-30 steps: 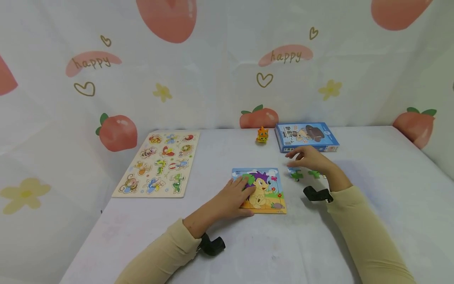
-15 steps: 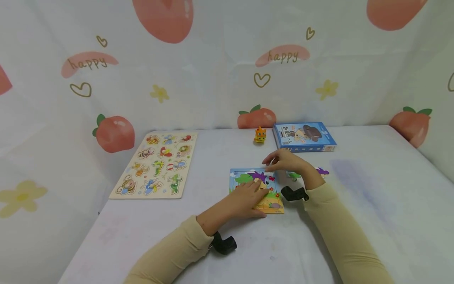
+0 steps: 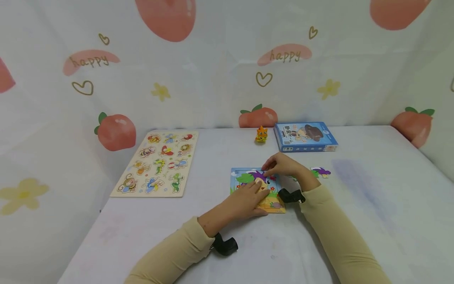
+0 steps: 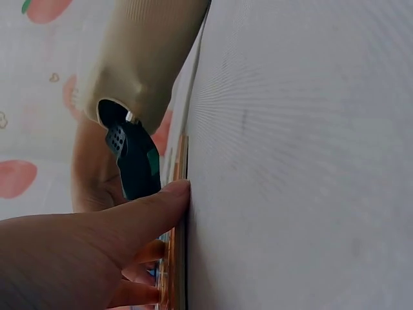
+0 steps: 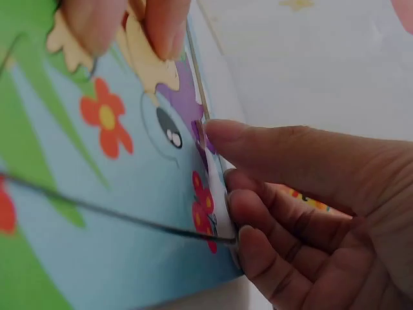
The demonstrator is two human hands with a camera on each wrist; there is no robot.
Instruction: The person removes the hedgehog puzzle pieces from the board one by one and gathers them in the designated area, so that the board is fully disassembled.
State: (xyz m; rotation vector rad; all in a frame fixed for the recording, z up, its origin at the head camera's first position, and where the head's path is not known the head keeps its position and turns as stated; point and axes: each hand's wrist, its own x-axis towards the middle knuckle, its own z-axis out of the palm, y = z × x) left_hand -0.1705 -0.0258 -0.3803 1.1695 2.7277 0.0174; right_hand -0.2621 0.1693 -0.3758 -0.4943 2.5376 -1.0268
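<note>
In the head view a jigsaw puzzle board [image 3: 238, 173] with a purple-haired cartoon animal lies flat on the table. My left hand [image 3: 244, 201] rests on its lower middle with fingers stretched out, hiding part of the picture. The left wrist view shows that thumb [image 4: 169, 197] against the board's near edge. At the top edge, my right hand [image 3: 283, 165] pinches a small puzzle piece [image 5: 201, 137] with purple on it, tilted against the board; most of it is hidden by the fingers. A loose purple and green puzzle piece [image 3: 320, 172] lies to the right of that hand.
A wooden peg board [image 3: 152, 165] with several insect and animal figures lies at the left. Towards the back stand a small orange toy figure [image 3: 261, 135] and a blue box [image 3: 306, 137]. A printed cloth hangs behind the table.
My right hand has moved left from the loose pieces to the puzzle's top edge, with a piece in its fingers. My left hand has slid a little right across the board.
</note>
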